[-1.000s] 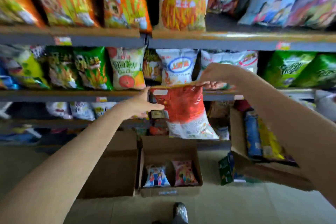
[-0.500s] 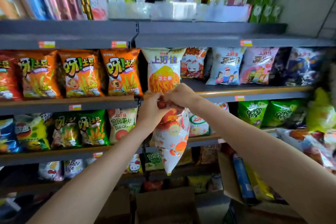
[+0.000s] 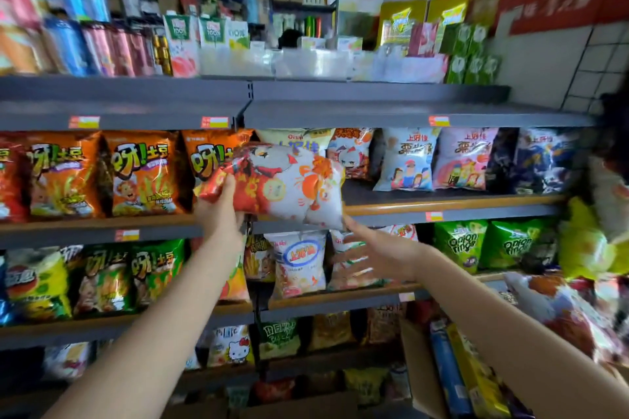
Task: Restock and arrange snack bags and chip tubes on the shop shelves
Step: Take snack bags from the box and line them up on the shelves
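The puffy red-and-white crab-print snack bag (image 3: 286,185), long axis sideways, is gripped by the left hand (image 3: 221,211); the right hand (image 3: 377,257) is spread open just below, fingertips at its lower right corner.

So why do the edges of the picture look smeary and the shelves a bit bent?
Head view: the wide lens bows the grey shelf edge; motion smears the tubes at top left and the bags at far right. The crab bag in the left hand stays fairly sharp; the right hand's fingers blur. The lowest shelves sit in shadow.
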### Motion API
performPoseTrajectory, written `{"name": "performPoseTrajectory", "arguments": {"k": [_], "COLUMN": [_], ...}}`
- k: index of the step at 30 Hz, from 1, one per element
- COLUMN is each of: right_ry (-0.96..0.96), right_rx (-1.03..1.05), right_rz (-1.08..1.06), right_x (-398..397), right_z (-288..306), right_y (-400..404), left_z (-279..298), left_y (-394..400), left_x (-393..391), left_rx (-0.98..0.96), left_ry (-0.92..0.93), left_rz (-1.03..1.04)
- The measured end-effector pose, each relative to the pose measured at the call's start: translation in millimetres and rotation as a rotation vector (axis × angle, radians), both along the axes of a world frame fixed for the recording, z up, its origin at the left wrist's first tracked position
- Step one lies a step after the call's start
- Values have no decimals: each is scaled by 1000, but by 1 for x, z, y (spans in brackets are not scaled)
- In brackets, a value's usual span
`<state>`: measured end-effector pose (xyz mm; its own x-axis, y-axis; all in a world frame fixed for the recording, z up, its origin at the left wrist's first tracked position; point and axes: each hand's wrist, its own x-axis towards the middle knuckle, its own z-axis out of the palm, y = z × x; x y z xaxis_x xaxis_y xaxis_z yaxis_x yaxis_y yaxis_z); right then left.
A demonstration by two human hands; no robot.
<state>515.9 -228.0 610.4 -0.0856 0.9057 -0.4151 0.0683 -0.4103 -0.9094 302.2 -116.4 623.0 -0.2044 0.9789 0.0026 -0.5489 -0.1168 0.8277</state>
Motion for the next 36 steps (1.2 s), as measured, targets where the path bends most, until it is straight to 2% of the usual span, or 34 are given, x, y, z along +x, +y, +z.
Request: {"name": "performPoseTrajectory", "arguments": {"k": [2,4,6,9,13,17,19,22,25,29,30,34,36], "right_ry": [346,463,451,395,275,174,199,198,250,534,530,-29,-226], "right_rx": [92,173,216,227,216,245,273,301,323,427,443,349,287], "right_rz": [-100,-259,-387,-427,-290,-185,-182,-145,-107,-329,-357,-138,-74], "right_x": [-12,-11,6,42,83,119,136,167,197,226,228,224,229], "right_z": [2,8,11,11,15,19,25,31,33,26,23,7,0], "right_y": [8,14,17,13,1,4,10,22,36,69,78,106,122], "left_z": [1,-3,-11,-23,-10,8,16,22,17,4,1,-10,-13], "left_y": [-7,-6,-2,7,13,17,22,32,37,43,45,54,60], "left_x": [15,21,18,9,13,37,51,77,108,152,163,193,197], "left_rx": [16,29,16,-23,36,150,167,150,135,77,70,55,46], "left_ry": [16,78,184,294,393,627,669,550,601,620,624,766,807], "left_rz": [-68,-183,-312,-428,-533,-660,-636,-643,-711,-781,-776,-741,-699]}}
